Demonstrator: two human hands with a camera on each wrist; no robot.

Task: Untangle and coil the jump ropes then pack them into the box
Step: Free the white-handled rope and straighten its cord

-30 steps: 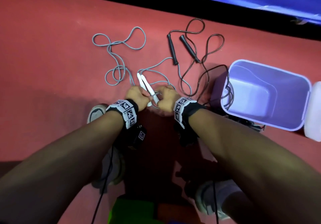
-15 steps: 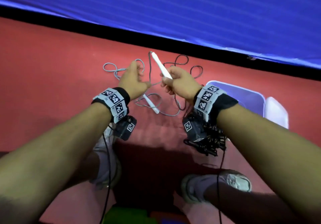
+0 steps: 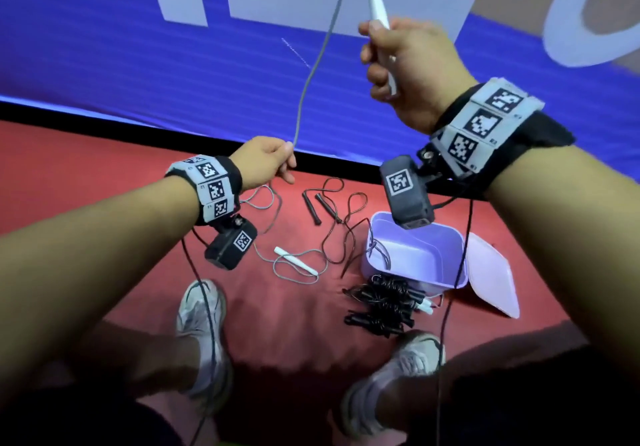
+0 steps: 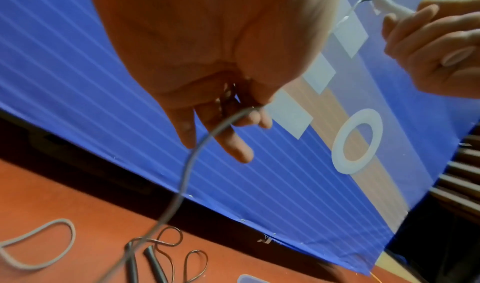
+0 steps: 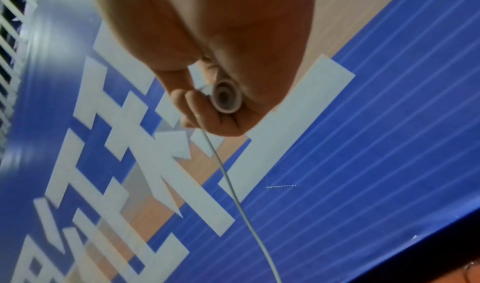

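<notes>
My right hand (image 3: 391, 61) is raised high and grips one white handle (image 3: 375, 6) of the grey jump rope; its hollow butt end (image 5: 225, 98) shows in the right wrist view. The grey cord (image 3: 313, 68) runs down from the handle to my left hand (image 3: 273, 163), which pinches it lower down (image 4: 226, 121). The other white handle (image 3: 296, 260) lies on the red floor among grey loops. A black jump rope (image 3: 325, 210) with two black handles lies untouched beyond it. The lilac box (image 3: 415, 255) stands open on the right.
The box lid (image 3: 491, 272) lies right of the box. A bundle of black coiled cables (image 3: 384, 305) sits in front of the box. My two shoes (image 3: 202, 335) stand on the red floor. A blue banner wall (image 3: 138, 47) runs behind.
My right hand has lifted the white handle far up, pulling the grey cord taut. My left hand has shifted along the cord and risen. The head view has tilted up.
</notes>
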